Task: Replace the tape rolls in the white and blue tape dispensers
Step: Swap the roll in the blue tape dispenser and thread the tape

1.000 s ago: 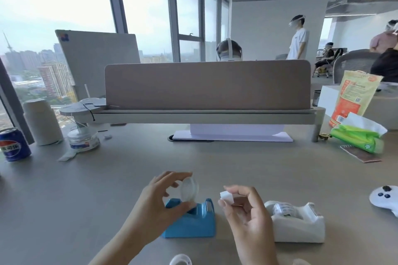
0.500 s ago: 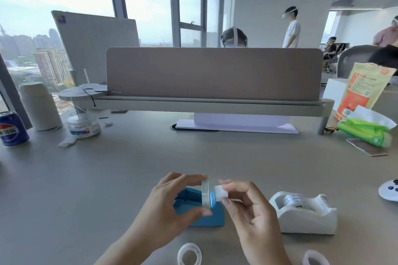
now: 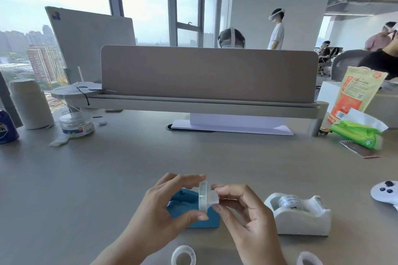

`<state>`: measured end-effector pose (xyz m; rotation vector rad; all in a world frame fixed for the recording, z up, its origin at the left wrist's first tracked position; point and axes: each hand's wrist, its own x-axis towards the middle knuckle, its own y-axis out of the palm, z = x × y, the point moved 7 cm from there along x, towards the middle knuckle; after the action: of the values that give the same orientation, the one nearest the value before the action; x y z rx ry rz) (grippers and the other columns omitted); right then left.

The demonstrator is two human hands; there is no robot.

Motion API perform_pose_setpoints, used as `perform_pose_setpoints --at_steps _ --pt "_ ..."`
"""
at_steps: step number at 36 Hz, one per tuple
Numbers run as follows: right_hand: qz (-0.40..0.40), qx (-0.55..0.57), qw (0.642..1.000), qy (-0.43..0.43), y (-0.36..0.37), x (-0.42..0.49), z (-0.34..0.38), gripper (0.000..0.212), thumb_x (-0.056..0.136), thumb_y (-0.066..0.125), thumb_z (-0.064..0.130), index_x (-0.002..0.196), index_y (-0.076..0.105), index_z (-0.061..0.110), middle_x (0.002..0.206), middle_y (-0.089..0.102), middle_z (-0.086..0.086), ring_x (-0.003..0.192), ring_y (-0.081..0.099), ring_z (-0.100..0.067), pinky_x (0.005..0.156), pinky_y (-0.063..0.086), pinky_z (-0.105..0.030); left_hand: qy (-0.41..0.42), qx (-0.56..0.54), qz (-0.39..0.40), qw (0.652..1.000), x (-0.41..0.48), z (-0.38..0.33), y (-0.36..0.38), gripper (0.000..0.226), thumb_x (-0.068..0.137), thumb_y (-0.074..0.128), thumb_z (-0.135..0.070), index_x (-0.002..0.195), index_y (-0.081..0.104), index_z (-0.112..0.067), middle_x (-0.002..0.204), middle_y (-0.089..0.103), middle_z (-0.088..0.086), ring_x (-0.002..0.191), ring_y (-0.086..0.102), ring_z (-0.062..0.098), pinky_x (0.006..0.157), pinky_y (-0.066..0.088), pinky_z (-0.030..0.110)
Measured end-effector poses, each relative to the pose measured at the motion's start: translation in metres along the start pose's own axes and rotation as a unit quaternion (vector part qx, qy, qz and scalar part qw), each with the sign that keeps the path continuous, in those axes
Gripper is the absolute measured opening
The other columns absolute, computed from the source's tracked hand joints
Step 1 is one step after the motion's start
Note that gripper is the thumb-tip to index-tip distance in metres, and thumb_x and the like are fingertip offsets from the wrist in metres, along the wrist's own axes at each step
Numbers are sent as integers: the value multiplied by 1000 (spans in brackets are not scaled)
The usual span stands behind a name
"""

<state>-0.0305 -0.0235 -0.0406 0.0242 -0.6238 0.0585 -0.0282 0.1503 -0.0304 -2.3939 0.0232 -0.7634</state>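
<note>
My left hand [image 3: 160, 211] pinches a clear tape roll [image 3: 203, 198] edge-on between thumb and fingers, held above the blue dispenser [image 3: 193, 215], which is partly hidden behind both hands. My right hand [image 3: 245, 217] holds a small white spool core [image 3: 213, 198] pressed against the right side of the roll. The white dispenser [image 3: 299, 215] stands to the right with a tape roll [image 3: 289, 201] seated in it. Two loose tape rolls lie at the desk's near edge, one [image 3: 183, 256] in the middle and another [image 3: 309, 259] at the right.
A grey divider panel [image 3: 206, 73] crosses the back of the desk. At the left stand a cola can [image 3: 6, 127], a white bottle [image 3: 30, 103] and a small clear tub [image 3: 76, 122]. At the right are a green tissue pack [image 3: 357, 133], an orange bag [image 3: 353, 92] and a white controller [image 3: 386, 191].
My hands have come together: the core in my right hand has moved left and now meets the roll, which has turned edge-on. The view has tilted down, showing the loose rolls.
</note>
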Motion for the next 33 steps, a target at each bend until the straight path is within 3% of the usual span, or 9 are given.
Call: perform_pose_setpoints --at_steps 3,5,8,13,17,26,33 --pt "-2 12 1000 5 1 0 3 21 77 75 44 90 71 29 102 77 3 91 75 -18 82 57 -22 -2 -8 4 1000 0 0 1 56 66 75 -65 118 60 -50 110 67 -18 104 63 2 85 44 7" --pt "-4 8 1000 -1 0 0 2 14 77 79 26 89 71 29 100 77 3 90 75 -18 81 56 -20 -4 -19 4 1000 0 -1 1 56 65 75 -66 117 62 -49 111 68 -17 104 64 3 85 44 7" --pt "-3 3 1000 -5 -2 -1 0 26 77 73 3 89 71 26 100 77 2 90 75 -19 81 57 -21 -6 -27 5 1000 0 -2 2 56 64 76 -65 115 63 -49 111 68 -17 104 64 5 85 44 7" --pt "4 -6 1000 -12 0 0 2 16 78 73 18 91 68 27 99 75 5 89 75 -19 81 57 -22 -16 -35 8 999 0 -1 3 55 62 82 -55 114 65 -48 110 69 -15 103 63 6 85 42 6" --pt "11 -23 1000 -17 -1 -1 -1 24 79 72 6 93 67 24 100 75 6 90 75 -18 82 56 -22 -24 -38 13 999 0 -1 3 56 62 83 -54 114 64 -48 110 69 -14 103 62 4 84 43 6" --pt "17 -31 999 -42 -1 0 2 30 79 71 -4 95 68 20 102 73 7 95 74 -19 83 57 -23 -52 -102 17 993 1 2 5 58 58 85 -54 111 66 -45 111 74 -14 110 65 10 90 46 15" --pt "16 -34 998 -53 0 1 6 18 82 71 10 96 67 20 102 71 7 94 73 -20 83 57 -24 -70 -143 15 987 2 2 6 54 55 88 -52 104 71 -39 104 77 -10 106 68 11 91 48 23"
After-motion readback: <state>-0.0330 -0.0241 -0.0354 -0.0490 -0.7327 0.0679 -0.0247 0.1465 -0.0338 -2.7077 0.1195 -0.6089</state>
